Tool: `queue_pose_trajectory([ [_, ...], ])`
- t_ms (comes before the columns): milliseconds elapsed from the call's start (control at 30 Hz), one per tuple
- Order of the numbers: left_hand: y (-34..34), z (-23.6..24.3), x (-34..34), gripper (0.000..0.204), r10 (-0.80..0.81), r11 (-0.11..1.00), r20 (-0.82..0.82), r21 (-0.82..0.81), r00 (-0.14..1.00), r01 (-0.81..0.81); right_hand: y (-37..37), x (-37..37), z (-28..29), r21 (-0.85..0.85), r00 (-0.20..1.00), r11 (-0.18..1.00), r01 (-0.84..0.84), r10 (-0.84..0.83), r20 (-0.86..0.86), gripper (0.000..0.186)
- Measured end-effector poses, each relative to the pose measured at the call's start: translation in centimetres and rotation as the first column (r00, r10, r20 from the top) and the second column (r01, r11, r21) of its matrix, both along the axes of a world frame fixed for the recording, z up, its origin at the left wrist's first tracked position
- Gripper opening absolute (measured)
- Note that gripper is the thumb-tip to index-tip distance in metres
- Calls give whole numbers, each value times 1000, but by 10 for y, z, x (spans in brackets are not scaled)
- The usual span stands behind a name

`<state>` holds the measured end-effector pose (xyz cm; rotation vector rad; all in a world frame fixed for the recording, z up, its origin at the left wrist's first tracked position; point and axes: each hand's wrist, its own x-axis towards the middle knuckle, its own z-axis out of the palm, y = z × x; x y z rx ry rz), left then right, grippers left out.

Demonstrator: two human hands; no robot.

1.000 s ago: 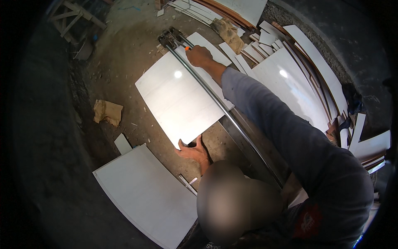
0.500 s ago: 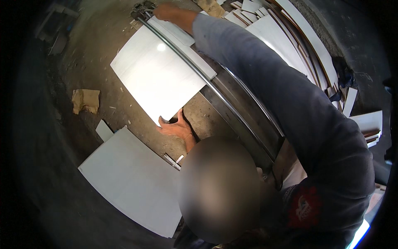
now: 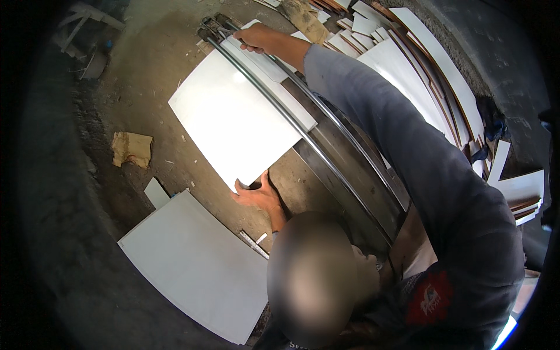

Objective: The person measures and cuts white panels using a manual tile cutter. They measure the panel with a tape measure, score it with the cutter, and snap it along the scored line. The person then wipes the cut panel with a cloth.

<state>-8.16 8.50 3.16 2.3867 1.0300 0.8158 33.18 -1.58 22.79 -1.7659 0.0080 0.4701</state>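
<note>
A large white tile [image 3: 233,111] lies across the bed of a manual tile cutter with two long metal rails [image 3: 254,80]. Beyond its far edge, my right hand [image 3: 252,39] is closed with curled fingers beside the cutter's carriage [image 3: 214,28]; what it grips is mostly hidden by the fingers. My left hand [image 3: 261,197] sits at the tile's near corner, thumb and forefinger spread apart and touching its edge. A round blurred patch hides part of my left forearm.
A stack of pale grey tiles [image 3: 192,262] lies at the lower left, with a ruler [image 3: 254,244] beside it. Torn cardboard [image 3: 132,149] is on the dirty floor. Cut tile pieces [image 3: 402,87] pile up along the right, beyond my right sleeve.
The whole view has shifted, so things appear lower and farther right. My right hand has come slightly nearer along the cutter. My left hand stays at the tile's corner.
</note>
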Motion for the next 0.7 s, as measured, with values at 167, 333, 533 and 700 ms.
queue_pose_trajectory([
  [167, 0, 2, 1, 107, 10, 1000, -17, 17, 1000, -10, -13, -4, -4, -43, 997, 997, -70, 69, -29, 40],
  [333, -1, 2, 2, 107, 30, 1000, -16, 4, 999, -30, -62, 2, -41, -276, 968, 959, 65, 7, 252, 46],
  [533, 2, 2, 1, 108, 61, 998, -100, -12, 993, -62, -130, 1, -121, -746, 968, 634, 206, -18, 252, 63],
  [700, 2, 0, -2, 109, 47, 998, -88, -41, 995, -51, -138, 13, -149, -675, 987, 738, -10, 116, 112, 81],
])
